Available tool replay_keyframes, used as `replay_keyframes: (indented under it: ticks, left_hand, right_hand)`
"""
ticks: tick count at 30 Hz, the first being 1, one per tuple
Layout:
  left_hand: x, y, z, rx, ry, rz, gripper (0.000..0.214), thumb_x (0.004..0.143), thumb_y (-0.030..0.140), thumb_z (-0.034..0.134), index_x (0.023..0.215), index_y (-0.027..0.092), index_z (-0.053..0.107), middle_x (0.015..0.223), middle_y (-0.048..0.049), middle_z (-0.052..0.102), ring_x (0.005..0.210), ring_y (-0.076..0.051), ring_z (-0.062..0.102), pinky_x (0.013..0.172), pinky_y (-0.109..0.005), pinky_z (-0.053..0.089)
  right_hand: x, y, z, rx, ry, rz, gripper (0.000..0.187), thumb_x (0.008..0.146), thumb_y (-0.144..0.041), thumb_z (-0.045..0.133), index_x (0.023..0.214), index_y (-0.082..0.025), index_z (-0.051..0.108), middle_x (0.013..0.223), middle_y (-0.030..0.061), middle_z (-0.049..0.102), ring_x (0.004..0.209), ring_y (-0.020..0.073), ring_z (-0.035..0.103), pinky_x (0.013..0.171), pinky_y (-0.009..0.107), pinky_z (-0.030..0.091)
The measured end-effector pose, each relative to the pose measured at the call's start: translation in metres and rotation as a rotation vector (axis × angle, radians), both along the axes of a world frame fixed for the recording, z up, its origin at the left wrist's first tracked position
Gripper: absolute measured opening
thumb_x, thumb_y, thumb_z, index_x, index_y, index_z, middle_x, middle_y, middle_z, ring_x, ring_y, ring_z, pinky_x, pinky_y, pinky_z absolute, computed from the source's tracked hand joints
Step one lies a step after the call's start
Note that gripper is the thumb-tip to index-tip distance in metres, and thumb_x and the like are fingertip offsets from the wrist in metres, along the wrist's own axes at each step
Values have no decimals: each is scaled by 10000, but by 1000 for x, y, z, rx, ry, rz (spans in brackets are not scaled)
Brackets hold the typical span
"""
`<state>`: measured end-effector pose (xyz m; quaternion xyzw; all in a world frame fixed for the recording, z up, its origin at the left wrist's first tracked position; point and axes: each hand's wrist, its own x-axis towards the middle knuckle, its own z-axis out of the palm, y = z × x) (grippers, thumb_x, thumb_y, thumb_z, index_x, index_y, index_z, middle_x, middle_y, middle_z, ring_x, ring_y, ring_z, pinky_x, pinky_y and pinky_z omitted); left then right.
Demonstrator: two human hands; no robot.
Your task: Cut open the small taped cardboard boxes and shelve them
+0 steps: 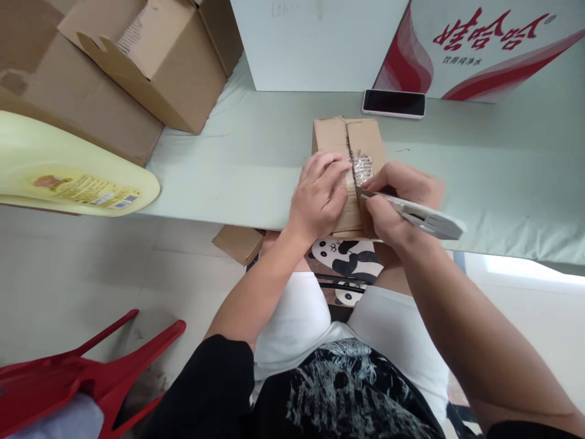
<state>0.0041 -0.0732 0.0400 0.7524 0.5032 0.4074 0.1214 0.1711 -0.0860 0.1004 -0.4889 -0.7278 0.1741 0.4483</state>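
A small brown cardboard box (340, 137) lies near the front edge of a pale green table (237, 171). Its top seam carries crumpled clear tape (362, 167). My left hand (319, 195) presses down on the box's left flap, fingers curled over the seam. My right hand (393, 201) is closed round a grey-white utility knife (423, 216), whose tip rests at the taped seam. The near end of the box is hidden under both hands.
A black phone (393, 103) lies behind the box. Large cardboard boxes (150, 55) stand at the back left, a red-and-white carton (493, 42) at the back right. A yellow bottle (68, 177) juts in from the left. A red chair (82, 372) is on the floor.
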Motion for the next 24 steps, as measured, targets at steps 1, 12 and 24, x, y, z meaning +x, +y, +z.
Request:
replay_keyframes:
  ticks: [1, 12, 24]
  left_hand:
    - [0, 0, 0, 3, -1, -1, 349, 998, 289, 426, 1258, 267, 657, 1391, -85, 647, 1406, -262, 522, 1255, -457, 374]
    - [-3, 1, -2, 20, 9, -23, 371, 1012, 326, 413, 1293, 259, 645, 1408, -91, 637, 1420, -280, 513, 1281, -472, 344]
    - [-3, 4, -4, -26, 43, -4, 376, 1011, 299, 386, 1290, 259, 634, 1428, -90, 624, 1435, -275, 499, 1266, -492, 366]
  right_hand:
    - [1, 0, -1, 2, 11, -1, 137, 623, -113, 556, 625, -249, 569, 615, -15, 605, 570, 172, 540, 552, 339, 456]
    - [5, -7, 1, 152, 34, 93, 198, 755, -175, 617, 664, -260, 463, 631, -6, 575, 587, 185, 561, 552, 351, 440]
    - [12, -23, 10, 458, 228, 40, 107, 651, -147, 553, 623, -237, 502, 561, -31, 593, 464, 124, 538, 430, 280, 324]
